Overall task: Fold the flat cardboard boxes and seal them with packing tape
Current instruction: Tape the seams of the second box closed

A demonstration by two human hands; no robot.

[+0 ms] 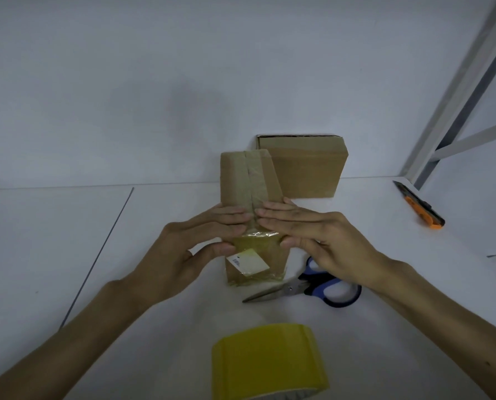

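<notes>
A narrow brown cardboard box [248, 180] stands on the white table [67, 241], with a strip of clear tape along its top seam and down its near face over a white label [248, 262]. My left hand [189, 252] and my right hand [321, 235] lie on the box from either side. Straight fingers of both press on the taped top and the fingertips nearly meet at the seam, while both thumbs press on the near face. A yellow roll of packing tape [267, 362] stands at the near edge of the view.
A second folded cardboard box [310, 168] leans against the wall behind. Blue-handled scissors [313, 287] lie just right of the box under my right wrist. An orange utility knife [420, 206] lies at far right near a metal frame [454, 111]. A thin seam [99, 255] crosses the table's left.
</notes>
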